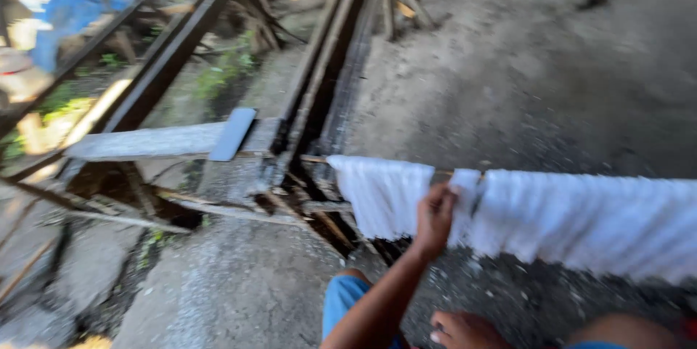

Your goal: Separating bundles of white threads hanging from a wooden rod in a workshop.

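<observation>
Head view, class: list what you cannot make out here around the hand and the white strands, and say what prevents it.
- Pole: mostly covered by the white strands; its right end is cut off by the picture edge.
- Left hand: its grip on the pole is hidden behind the strands and its own fingers.
- Right hand: out of view.
- Strands' material: too blurred to tell.
- Foot: cut off by the bottom edge.

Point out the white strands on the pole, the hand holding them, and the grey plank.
white strands (581,222): head view, middle of hanging sheet.
left hand (434,218): head view, knuckles.
grey plank (145,142): head view, top face.
</observation>
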